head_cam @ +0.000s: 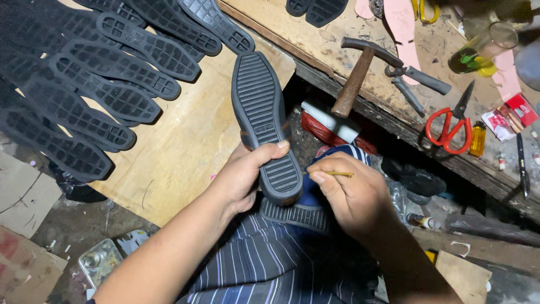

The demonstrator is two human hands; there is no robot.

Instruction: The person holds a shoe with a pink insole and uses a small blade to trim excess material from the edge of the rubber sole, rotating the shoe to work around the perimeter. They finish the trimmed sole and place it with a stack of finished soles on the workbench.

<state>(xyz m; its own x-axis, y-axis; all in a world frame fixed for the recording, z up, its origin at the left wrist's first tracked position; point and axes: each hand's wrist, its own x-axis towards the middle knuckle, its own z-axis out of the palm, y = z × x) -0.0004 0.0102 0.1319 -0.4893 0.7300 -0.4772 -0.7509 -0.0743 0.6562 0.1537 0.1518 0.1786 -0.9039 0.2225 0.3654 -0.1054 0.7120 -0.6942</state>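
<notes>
The left hand (244, 177) grips a dark shoe (264, 121) held sole-up above the lap, thumb pressed across the ribbed heel and fingers wrapped beneath. The right hand (351, 194) pinches a thin yellow stick (337, 174) between thumb and curled fingers, its tip touching the edge of the heel. A second ribbed sole (295, 215) lies just below the shoe. Black soles (101, 84) lie in rows on the wooden board (180, 152). A hammer (360, 70), pliers (416, 84) and red scissors (450, 126) rest on the surface (315, 42).
</notes>
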